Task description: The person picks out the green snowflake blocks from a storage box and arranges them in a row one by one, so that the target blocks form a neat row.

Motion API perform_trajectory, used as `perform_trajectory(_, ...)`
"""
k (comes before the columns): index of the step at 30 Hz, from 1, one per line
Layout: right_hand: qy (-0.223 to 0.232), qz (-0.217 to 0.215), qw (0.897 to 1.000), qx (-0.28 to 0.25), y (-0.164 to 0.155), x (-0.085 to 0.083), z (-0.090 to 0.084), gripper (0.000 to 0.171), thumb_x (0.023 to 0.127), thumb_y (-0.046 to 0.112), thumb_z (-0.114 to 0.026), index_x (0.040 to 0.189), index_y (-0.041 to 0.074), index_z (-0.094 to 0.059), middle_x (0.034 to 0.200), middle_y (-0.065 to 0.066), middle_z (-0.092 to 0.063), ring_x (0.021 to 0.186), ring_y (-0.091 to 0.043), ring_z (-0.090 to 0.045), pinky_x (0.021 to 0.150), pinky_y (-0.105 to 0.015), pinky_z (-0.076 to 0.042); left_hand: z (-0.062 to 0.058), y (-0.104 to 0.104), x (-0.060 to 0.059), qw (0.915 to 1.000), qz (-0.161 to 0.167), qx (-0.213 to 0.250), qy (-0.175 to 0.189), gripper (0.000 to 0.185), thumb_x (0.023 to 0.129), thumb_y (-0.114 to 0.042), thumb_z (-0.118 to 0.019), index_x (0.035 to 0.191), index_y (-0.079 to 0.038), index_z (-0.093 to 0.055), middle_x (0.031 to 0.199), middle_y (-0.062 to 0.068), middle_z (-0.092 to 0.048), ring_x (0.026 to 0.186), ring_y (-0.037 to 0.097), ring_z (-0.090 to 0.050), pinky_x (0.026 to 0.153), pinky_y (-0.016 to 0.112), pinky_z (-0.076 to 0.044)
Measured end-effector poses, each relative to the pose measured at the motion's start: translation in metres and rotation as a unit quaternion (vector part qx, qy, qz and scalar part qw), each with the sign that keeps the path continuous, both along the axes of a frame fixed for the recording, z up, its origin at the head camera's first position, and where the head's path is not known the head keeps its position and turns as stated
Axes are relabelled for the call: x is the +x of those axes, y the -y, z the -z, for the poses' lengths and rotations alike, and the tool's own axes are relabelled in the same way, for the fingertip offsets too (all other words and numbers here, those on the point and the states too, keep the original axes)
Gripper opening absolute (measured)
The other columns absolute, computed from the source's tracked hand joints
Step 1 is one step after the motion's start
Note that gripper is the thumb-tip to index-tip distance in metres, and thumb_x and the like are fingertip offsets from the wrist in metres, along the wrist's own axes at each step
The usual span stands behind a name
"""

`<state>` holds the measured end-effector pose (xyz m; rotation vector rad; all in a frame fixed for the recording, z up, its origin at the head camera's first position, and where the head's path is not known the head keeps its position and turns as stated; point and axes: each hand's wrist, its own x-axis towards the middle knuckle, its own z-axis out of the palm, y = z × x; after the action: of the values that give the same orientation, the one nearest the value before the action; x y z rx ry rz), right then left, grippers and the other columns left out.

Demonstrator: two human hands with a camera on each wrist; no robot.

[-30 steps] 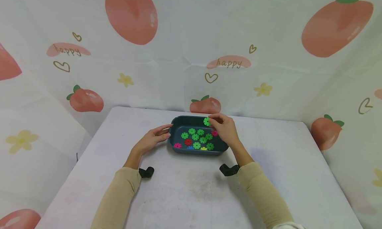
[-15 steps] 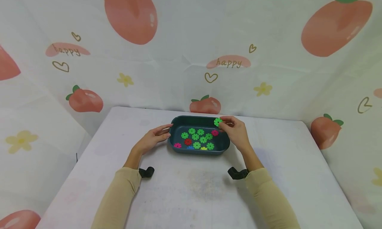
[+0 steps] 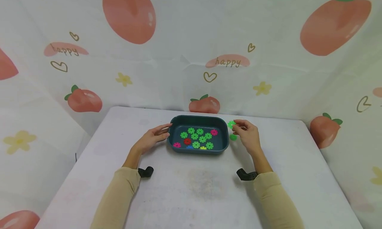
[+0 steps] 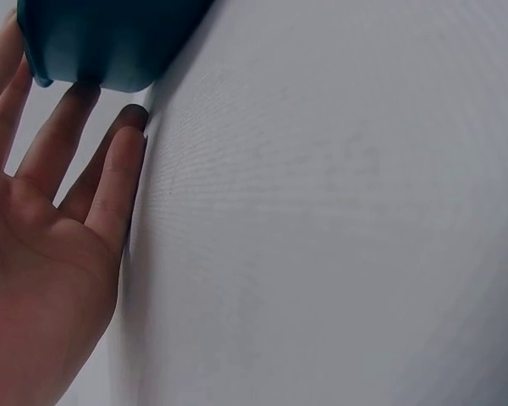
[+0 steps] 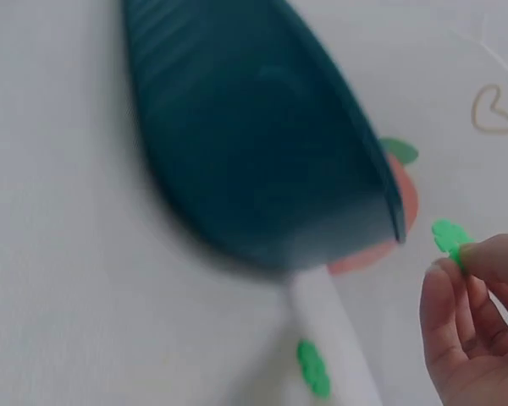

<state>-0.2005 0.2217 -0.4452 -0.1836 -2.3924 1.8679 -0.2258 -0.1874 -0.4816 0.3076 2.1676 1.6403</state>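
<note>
A dark teal tray [image 3: 198, 151] sits mid-table and holds several flower-shaped discs: mostly green [image 3: 196, 144], plus red [image 3: 187, 141], pink [image 3: 214, 132], yellow and blue ones. My left hand [image 3: 153, 138] rests with straight fingers against the tray's left wall [image 4: 93, 51]. Just right of the tray, my right hand [image 3: 246, 133] pinches a green disc [image 3: 231, 124] at its fingertips, also seen in the right wrist view [image 5: 450, 238]. Another green disc [image 3: 233, 137] lies on the table below it [image 5: 312, 369].
The white table [image 3: 197, 189] is backed by a peach-print cloth [image 3: 191, 50] on the rear and both sides. Black wrist camera mounts [image 3: 145, 172] sit on both cuffs.
My right hand carried the green disc from over the tray's far side rightward, past its rim, to the table beside it. The left hand stayed put.
</note>
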Motion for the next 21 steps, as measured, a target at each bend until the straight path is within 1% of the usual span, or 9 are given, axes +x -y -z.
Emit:
perform_trajectory(3,0.01,0.011,1.0,0.022,-0.011,-0.001,0.012,0.033,0.09,0.021,-0.066,0.12,0.008,-0.064,0.101,-0.005,-0.066,0.078,-0.009,-0.067,0.074,-0.018,-0.057,0.0,-0.001,0.0,1.0,-0.001,0.0,0.0,0.054,0.088,-0.042,-0.066,0.139,-0.037,-0.047,0.149,-0.002,-0.044,0.139,0.021,-0.041,0.116,0.049,-0.031)
perform_trajectory(7,0.024,0.023,0.998,0.054,-0.023,0.001,0.018,0.034,0.091,0.025,-0.065,0.12,0.009,-0.064,0.098,0.001,-0.063,0.075,-0.004,-0.067,0.073,-0.016,-0.056,0.0,-0.003,-0.002,1.0,-0.002,0.0,-0.001,0.055,0.087,-0.044,-0.067,0.138,-0.038,-0.048,0.148,-0.004,-0.045,0.139,0.02,-0.041,0.116,0.049,-0.031)
perform_trajectory(11,0.044,0.02,0.996,0.071,-0.032,0.002,0.02,0.033,0.092,0.026,-0.063,0.121,0.009,-0.063,0.1,-0.001,-0.061,0.076,-0.002,-0.066,0.071,-0.015,-0.055,0.0,-0.003,-0.002,1.0,-0.006,-0.005,-0.001,0.055,0.086,-0.046,-0.067,0.137,-0.039,-0.048,0.148,-0.004,-0.045,0.139,0.019,-0.041,0.116,0.048,-0.032)
perform_trajectory(15,0.059,0.016,0.993,0.097,-0.039,0.003,0.024,0.033,0.092,0.023,-0.062,0.12,0.006,-0.064,0.099,-0.005,-0.063,0.075,-0.004,-0.065,0.067,-0.016,-0.055,-0.002,-0.002,0.0,1.0,-0.007,-0.006,-0.001,0.056,0.087,-0.045,-0.066,0.138,-0.038,-0.047,0.149,-0.003,-0.044,0.139,0.02,-0.041,0.116,0.048,-0.032)
perform_trajectory(21,0.061,0.014,0.983,0.173,-0.046,0.005,0.034,0.03,0.091,0.021,-0.06,0.117,0.006,-0.066,0.098,-0.01,-0.066,0.066,-0.006,-0.061,0.059,-0.02,-0.052,-0.003,-0.001,0.002,0.9999,-0.01,-0.009,0.004,0.054,0.087,-0.044,-0.066,0.138,-0.039,-0.047,0.148,-0.005,-0.046,0.139,0.018,-0.041,0.116,0.047,-0.032)
